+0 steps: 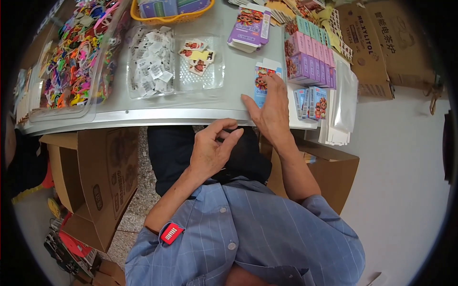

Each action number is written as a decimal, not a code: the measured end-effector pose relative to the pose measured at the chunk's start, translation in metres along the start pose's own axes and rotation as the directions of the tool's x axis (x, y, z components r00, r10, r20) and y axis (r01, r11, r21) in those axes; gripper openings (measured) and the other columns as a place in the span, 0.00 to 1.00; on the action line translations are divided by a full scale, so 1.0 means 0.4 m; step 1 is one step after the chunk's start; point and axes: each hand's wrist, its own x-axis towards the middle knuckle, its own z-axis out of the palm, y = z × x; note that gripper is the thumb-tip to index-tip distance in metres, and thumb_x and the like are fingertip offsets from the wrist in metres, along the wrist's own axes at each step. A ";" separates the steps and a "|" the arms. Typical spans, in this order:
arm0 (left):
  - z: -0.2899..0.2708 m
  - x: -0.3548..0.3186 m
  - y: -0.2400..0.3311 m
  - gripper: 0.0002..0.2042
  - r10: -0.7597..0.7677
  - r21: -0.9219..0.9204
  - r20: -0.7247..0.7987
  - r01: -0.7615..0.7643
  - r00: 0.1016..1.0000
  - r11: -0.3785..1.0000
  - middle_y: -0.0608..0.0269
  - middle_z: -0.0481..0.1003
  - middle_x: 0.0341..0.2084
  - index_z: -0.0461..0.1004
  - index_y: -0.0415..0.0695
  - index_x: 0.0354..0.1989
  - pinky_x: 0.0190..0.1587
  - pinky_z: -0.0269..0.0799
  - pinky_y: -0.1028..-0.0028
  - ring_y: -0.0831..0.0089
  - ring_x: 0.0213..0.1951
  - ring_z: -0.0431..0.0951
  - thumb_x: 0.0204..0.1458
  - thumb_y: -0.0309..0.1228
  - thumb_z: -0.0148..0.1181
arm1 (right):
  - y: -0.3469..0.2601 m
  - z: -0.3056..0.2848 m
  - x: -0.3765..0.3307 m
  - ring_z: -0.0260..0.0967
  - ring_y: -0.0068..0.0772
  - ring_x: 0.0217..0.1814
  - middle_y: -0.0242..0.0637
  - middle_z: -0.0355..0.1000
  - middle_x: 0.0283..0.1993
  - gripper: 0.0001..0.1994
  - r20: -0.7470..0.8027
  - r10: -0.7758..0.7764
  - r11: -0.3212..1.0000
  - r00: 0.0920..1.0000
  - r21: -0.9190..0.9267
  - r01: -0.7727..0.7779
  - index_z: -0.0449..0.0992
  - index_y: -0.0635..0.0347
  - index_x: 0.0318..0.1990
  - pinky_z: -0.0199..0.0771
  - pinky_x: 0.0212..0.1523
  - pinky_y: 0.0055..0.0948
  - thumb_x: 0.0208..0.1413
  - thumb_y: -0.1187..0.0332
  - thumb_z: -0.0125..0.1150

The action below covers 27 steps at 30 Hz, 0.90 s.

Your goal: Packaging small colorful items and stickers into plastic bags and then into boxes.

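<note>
A flat blue carton point(261, 86) with an open end flap lies on the tabletop near its front edge. My right hand point(272, 107) is over its right side, fingers stretched out and thumb apart; whether the fingertips press on it I cannot tell. In front of the table edge, above my lap, hovers my left hand point(212, 147). Its fingers are loosely bent, with thumb and forefinger slightly apart and nothing visible between them. Just right of my right hand stand small filled blue boxes point(311, 102). Farther back lies a stack of flat purple cartons point(249, 28).
Rows of pink and purple boxes point(310, 55) stand at right. A clear tray point(202, 81) holds small white packets and printed cards. At left is a bin point(78, 57) of colourful trinkets; a yellow basket point(171, 18) sits behind. Cardboard boxes point(102, 176) flank my legs.
</note>
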 end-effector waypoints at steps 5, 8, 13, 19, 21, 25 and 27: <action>-0.037 -0.029 -0.044 0.13 -0.083 -0.046 -0.043 0.081 0.996 0.996 0.62 0.79 0.35 0.77 0.34 0.48 0.30 0.72 0.82 0.84 0.32 0.74 0.58 0.28 0.66 | 0.022 0.079 0.005 0.58 0.64 0.68 0.63 0.59 0.66 0.34 -0.090 0.028 0.999 0.996 -0.036 -0.032 0.62 0.69 0.64 0.56 0.69 0.50 0.53 0.65 0.70; -0.052 -0.038 -0.061 0.13 -0.155 -0.086 -0.025 0.153 0.988 0.985 0.63 0.79 0.35 0.77 0.35 0.48 0.30 0.71 0.82 0.84 0.32 0.74 0.58 0.29 0.66 | 0.008 0.095 0.006 0.58 0.64 0.68 0.62 0.58 0.67 0.33 -0.134 0.004 0.999 0.991 0.036 0.001 0.62 0.68 0.64 0.57 0.69 0.49 0.53 0.66 0.70; -0.065 -0.042 -0.065 0.12 -0.139 -0.062 -0.017 0.138 0.990 0.989 0.64 0.79 0.35 0.78 0.36 0.48 0.30 0.71 0.82 0.85 0.31 0.74 0.59 0.29 0.65 | -0.038 0.108 -0.004 0.60 0.59 0.67 0.59 0.59 0.68 0.32 -0.104 0.006 0.974 0.995 0.225 0.018 0.64 0.66 0.63 0.60 0.67 0.46 0.52 0.67 0.70; -0.071 -0.043 -0.071 0.12 -0.164 -0.074 -0.043 0.160 0.986 0.984 0.64 0.80 0.36 0.78 0.36 0.48 0.32 0.71 0.81 0.84 0.32 0.74 0.59 0.28 0.65 | -0.020 0.059 0.016 0.59 0.42 0.68 0.51 0.59 0.69 0.36 -0.037 0.249 0.826 0.968 0.529 -0.192 0.63 0.67 0.64 0.61 0.65 0.39 0.50 0.67 0.73; -0.067 -0.047 -0.072 0.12 -0.149 -0.082 -0.037 0.146 0.988 0.986 0.64 0.80 0.36 0.78 0.36 0.48 0.33 0.72 0.81 0.84 0.32 0.75 0.59 0.29 0.65 | -0.014 0.049 0.018 0.56 0.38 0.69 0.49 0.57 0.70 0.37 0.010 0.323 0.695 0.946 0.676 -0.245 0.63 0.68 0.64 0.59 0.66 0.39 0.49 0.65 0.74; -0.047 -0.035 -0.043 0.13 -0.159 -0.188 -0.010 0.154 0.987 0.970 0.64 0.80 0.36 0.77 0.36 0.48 0.34 0.74 0.80 0.83 0.32 0.76 0.59 0.29 0.65 | -0.006 0.027 0.010 0.53 0.44 0.71 0.52 0.56 0.70 0.38 0.046 0.341 0.651 0.939 0.709 -0.271 0.63 0.66 0.65 0.55 0.68 0.45 0.48 0.63 0.75; -0.037 -0.010 -0.025 0.13 -0.171 -0.191 0.001 0.168 0.985 0.967 0.64 0.79 0.35 0.77 0.36 0.49 0.34 0.74 0.80 0.83 0.32 0.76 0.59 0.30 0.65 | 0.000 0.058 0.012 0.52 0.53 0.72 0.56 0.55 0.70 0.40 -0.020 0.107 0.982 0.994 0.157 -0.103 0.63 0.63 0.65 0.52 0.70 0.50 0.46 0.60 0.76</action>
